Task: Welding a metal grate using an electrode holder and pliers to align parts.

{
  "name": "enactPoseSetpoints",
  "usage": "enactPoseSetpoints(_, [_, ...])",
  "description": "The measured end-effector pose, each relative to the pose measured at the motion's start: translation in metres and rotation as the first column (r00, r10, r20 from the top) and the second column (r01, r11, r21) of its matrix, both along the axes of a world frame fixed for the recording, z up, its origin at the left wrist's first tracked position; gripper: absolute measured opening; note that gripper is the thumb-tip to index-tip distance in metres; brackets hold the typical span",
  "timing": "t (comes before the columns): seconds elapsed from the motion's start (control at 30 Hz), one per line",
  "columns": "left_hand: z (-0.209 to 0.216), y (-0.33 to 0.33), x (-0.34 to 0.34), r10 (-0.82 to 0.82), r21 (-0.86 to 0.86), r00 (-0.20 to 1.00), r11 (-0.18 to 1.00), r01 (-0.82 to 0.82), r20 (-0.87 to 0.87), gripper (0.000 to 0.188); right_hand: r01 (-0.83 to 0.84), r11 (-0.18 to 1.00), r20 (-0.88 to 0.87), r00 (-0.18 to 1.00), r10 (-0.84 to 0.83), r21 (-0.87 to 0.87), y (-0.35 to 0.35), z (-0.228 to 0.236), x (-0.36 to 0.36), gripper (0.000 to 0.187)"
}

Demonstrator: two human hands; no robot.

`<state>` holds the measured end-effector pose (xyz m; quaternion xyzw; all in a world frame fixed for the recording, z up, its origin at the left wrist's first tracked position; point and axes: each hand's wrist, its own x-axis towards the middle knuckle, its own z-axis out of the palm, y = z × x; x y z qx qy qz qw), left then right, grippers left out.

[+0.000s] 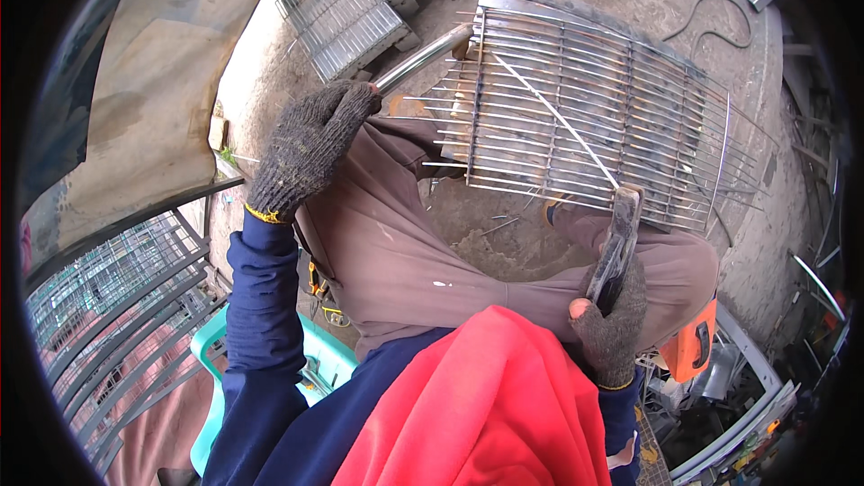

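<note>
right hand (612, 328) gripping holder (619, 238), barred grid (598, 101)

Metal grid (627, 99) of crossed bars, ends jutting unevenly, pale rod (556, 121) slanting over it from dark holder (621, 234), shiny tube-handled tool (423, 58) near the grid's far left corner

metal handle (421, 60) half-hidden by left hand (310, 146)

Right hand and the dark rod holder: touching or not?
Touching. The head view shows the gloved right hand gripping the dark rod holder, whose lower end disappears into the grip.
</note>
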<state>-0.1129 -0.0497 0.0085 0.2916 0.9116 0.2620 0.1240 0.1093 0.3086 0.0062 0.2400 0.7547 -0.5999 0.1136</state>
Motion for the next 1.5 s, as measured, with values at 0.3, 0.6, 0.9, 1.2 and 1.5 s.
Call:
enactPoseSetpoints(0.3, [-0.007, -0.004, 0.0, -0.084, -0.008, 0.985, 0.996, 0.083, -0.148, 0.05, -0.063, 0.994, -0.029, 0.997, 0.065, 0.084, 0.001, 0.005, -0.002, 0.08])
enactPoseSetpoints(0.6, [0.006, 0.006, 0.001, 0.103, 0.001, 0.989, 0.995, -0.104, 0.109, 0.04, -0.02, 1.0, 0.048, 0.999, 0.019, 0.022, 0.0, 0.004, 0.002, 0.08])
enactPoseSetpoints(0.9, [0.007, 0.01, 0.002, 0.15, 0.045, 0.984, 0.987, -0.155, 0.093, 0.041, -0.073, 0.994, 0.086, 0.994, 0.066, 0.081, 0.003, 0.005, 0.004, 0.08])
enactPoseSetpoints(1.2, [-0.006, 0.005, 0.001, 0.125, 0.113, 0.989, 0.987, -0.115, -0.079, 0.034, -0.049, 0.999, 0.035, 0.998, 0.048, 0.023, 0.0, 0.007, -0.005, 0.077])
enactPoseSetpoints(1.5, [0.013, 0.018, 0.002, 0.417, -0.055, 0.817, 0.9, -0.432, 0.398, 0.033, -0.02, 0.997, -0.107, 0.994, 0.027, 0.071, 0.001, -0.003, 0.003, 0.073])
